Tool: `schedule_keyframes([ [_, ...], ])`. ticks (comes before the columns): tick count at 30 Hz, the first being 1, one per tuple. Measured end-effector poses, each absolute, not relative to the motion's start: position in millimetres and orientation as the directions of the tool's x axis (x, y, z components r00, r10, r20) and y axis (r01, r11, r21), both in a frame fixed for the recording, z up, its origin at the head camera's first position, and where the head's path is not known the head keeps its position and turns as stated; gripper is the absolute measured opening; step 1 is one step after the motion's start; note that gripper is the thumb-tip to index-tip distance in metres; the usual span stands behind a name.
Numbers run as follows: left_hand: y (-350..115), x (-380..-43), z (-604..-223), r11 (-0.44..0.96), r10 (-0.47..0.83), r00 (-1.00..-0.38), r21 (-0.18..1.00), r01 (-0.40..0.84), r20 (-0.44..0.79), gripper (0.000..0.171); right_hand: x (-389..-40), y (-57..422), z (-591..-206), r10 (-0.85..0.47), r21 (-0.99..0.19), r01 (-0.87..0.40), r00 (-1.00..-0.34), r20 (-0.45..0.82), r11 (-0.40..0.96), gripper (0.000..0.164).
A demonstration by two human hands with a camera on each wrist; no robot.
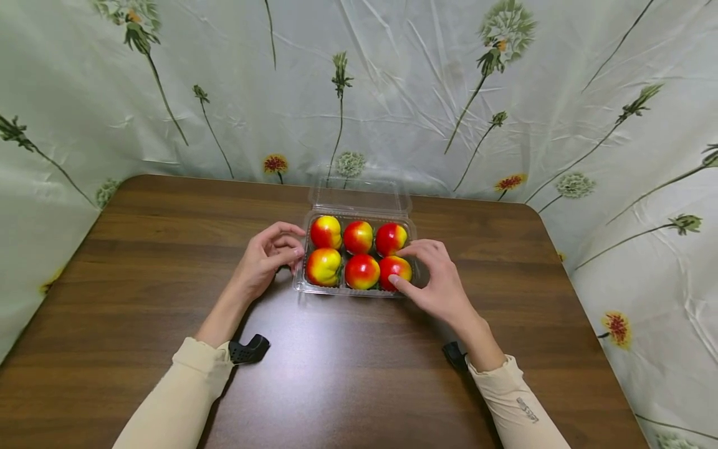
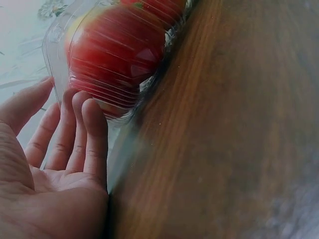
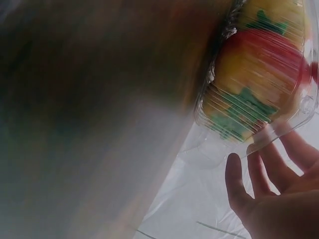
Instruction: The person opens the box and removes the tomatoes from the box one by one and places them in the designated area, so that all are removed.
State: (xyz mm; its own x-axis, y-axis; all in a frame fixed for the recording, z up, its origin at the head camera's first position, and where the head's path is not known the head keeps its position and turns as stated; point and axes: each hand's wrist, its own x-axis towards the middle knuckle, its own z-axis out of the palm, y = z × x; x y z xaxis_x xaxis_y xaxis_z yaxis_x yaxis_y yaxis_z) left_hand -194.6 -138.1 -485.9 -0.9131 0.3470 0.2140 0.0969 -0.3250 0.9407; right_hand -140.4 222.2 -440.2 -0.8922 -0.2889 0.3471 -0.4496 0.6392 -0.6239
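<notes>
A clear plastic clamshell box (image 1: 353,293) lies on the table with its lid (image 1: 361,193) folded back. Glossy red and yellow peaches (image 1: 326,267) fill its two rows; green leaves show through the wall in the right wrist view. The left hand (image 1: 269,255) is at the box's left side, fingers loosely bent, fingertips right at the wall and the thumb (image 2: 35,102) by the rim. At the front right compartment, the right hand (image 1: 434,274) holds a peach (image 1: 399,267) between thumb and forefinger. Its other fingers (image 3: 238,181) are beside the box's right end.
The brown wooden table (image 1: 336,374) has rounded far corners. Behind it hangs a pale curtain (image 1: 392,112) printed with flowers, close to the open lid. Each wrist wears a black strap-like device (image 1: 249,350).
</notes>
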Motion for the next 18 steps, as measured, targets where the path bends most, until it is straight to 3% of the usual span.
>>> schedule_keyframes([
  [8, -137.2, -193.1, -483.5, -0.301, 0.372, -0.906, 0.950, 0.086, 0.200, 0.031, -138.8, 220.1, -440.1, -0.319, -0.595, -0.424, -0.906, 0.280, 0.683, 0.050],
  [18, -137.5, -192.6, -482.4, -0.281, 0.372, -0.910, 0.956, 0.077, 0.183, 0.031, -139.7, 218.8, -441.6, -0.326, -0.590, -0.425, -0.905, 0.272, 0.686, 0.049],
])
